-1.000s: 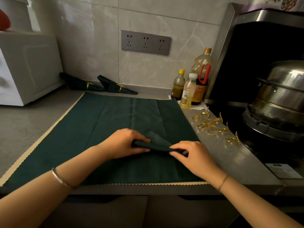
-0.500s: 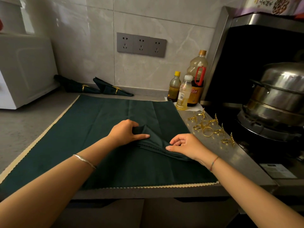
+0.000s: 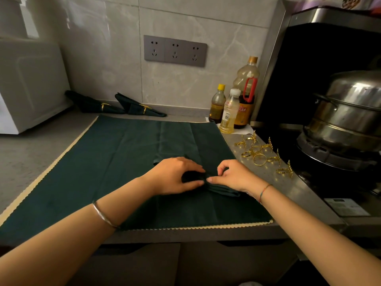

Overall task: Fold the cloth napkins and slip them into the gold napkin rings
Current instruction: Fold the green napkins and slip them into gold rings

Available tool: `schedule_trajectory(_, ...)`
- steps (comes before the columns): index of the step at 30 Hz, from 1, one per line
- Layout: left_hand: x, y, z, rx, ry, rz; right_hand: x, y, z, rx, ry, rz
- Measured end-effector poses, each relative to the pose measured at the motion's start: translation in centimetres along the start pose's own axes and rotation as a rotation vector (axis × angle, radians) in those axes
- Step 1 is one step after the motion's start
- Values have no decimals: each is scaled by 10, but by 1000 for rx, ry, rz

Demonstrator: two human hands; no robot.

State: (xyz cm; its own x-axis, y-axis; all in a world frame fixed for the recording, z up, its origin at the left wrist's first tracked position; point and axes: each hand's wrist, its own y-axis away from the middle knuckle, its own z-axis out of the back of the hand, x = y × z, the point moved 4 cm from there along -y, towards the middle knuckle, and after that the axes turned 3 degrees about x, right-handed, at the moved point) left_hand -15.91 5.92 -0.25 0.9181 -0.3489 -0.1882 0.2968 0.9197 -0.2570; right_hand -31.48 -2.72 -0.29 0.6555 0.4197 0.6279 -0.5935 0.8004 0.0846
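the dark green folded cloth napkin (image 3: 221, 188) lies on the right half of a large dark green cloth with a cream scalloped edge (image 3: 99, 162), its bunched middle gripped by the curled fingers and thumb of the left hand (image 3: 175, 177) and pinched by the thumb and forefinger of the right hand (image 3: 237, 175). a cluster of gold leaf-trimmed napkin rings (image 3: 265, 156) sits just to the right on the grey countertop (image 3: 26, 153), with three oil bottles (image 3: 228, 114) behind it and two ringed green napkins (image 3: 136, 108) by the tiled wall (image 3: 103, 58).
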Motion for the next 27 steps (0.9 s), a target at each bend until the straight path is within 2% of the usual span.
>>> schedule_trajectory(3, 1, -3, -3, -41, -33, -18, -5, 6, 10, -13, -190, -78)
schedule_trajectory(6, -3, -11, -6, -125, -33, -3, -20, 10, 10, 81, -469, -222)
schedule_trajectory(9, -9, -19, -9, -151, -53, -17, -34, 12, 11, 85, -544, -247)
schedule_trajectory(11, -9, -23, -8, -133, -87, -11, -44, 12, 22, -41, -457, -189)
schedule_trajectory(14, -9, -32, -2, -96, -162, 17, -66, 10, 52, -375, -213, -99)
schedule_trajectory(16, -8, -37, 1, -96, -183, 60, -85, 5, 67, -535, -37, -87)
schedule_trajectory(19, -4, -44, 3, -91, -212, 135, -103, -7, 74, -550, 128, -110)
schedule_trajectory(23, -1, -52, 5, -79, -262, 197, -110, -24, 75, -515, 213, -136)
schedule_trajectory(27, -1, -57, 5, -68, -268, 244, -107, -34, 75, -559, 360, -207)
